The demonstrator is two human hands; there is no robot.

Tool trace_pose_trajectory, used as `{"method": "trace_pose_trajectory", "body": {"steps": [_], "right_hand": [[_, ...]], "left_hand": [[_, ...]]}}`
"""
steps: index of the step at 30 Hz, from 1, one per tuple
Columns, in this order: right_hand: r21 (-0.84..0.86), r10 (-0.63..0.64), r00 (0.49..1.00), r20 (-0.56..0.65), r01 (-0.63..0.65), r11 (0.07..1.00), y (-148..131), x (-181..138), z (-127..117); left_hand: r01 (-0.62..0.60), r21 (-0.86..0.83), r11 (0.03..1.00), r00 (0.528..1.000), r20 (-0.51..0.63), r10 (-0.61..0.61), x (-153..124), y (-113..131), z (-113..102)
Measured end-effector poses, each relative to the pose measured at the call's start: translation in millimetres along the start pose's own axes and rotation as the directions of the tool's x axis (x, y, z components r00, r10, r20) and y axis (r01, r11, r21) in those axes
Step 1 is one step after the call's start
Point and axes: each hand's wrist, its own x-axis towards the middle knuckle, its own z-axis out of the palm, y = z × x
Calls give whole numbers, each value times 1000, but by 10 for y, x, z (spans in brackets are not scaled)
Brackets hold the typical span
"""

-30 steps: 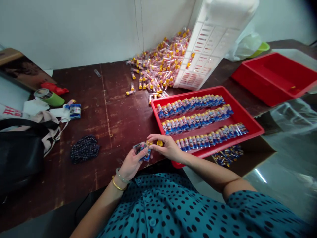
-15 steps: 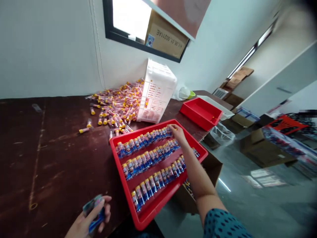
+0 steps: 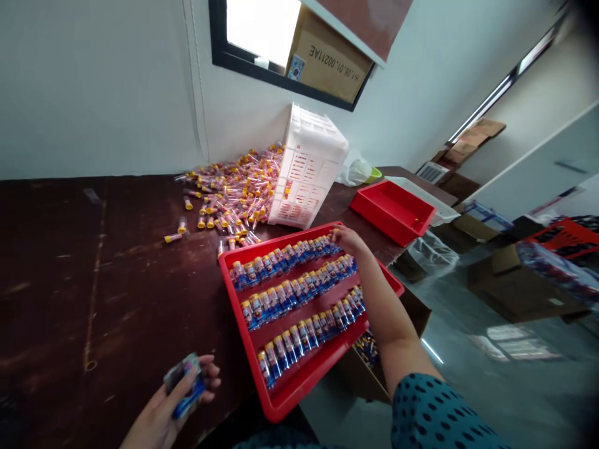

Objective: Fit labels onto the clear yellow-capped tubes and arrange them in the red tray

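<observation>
My right hand (image 3: 347, 239) reaches over the red tray (image 3: 281, 405) and rests its curled fingers on the far end of the back row of labelled vials (image 3: 285, 255). Three rows of these blue-labelled, yellow-capped vials lie in the tray. Whether the fingers hold a vial is hidden. My left hand (image 3: 178, 399) stays at the near table edge, closed around a small stack of blue labels (image 3: 185, 383).
A heap of unlabelled yellow-capped vials (image 3: 229, 193) lies by the wall next to a tipped white crate (image 3: 309, 168). A second red tray (image 3: 393, 209) sits further right. Cardboard boxes (image 3: 510, 280) stand on the floor at right. The dark table (image 3: 93, 262) spreads to the left.
A second ago both hands held a vial together near my body. My right hand has since reached out to the tray's back row; my left hand stayed low with the labels. The view tilted up.
</observation>
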Motion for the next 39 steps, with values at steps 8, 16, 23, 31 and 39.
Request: {"method": "trace_pose_trajectory", "body": {"steps": [8, 16, 23, 31, 39], "right_hand": [[314, 176, 672, 720, -540, 781, -222, -1264, 1488], [17, 19, 679, 734, -46, 999, -342, -1710, 2219], [-143, -174, 721, 671, 356, 923, -589, -1849, 2473], [-128, -225, 689, 689, 421, 898, -517, -1854, 2596], [144, -25, 815, 579, -72, 987, -525, -1657, 2379]], "left_hand": [[-180, 61, 982, 978, 119, 172, -94, 57, 300], [-298, -6, 954, 954, 25, 298, -206, 63, 128], [-420, 25, 907, 897, -136, 420, -203, 23, 68], [-407, 256, 877, 910, 26, 414, -263, 45, -74], [-238, 5, 971, 971, 33, 237, -270, 27, -155]]}}
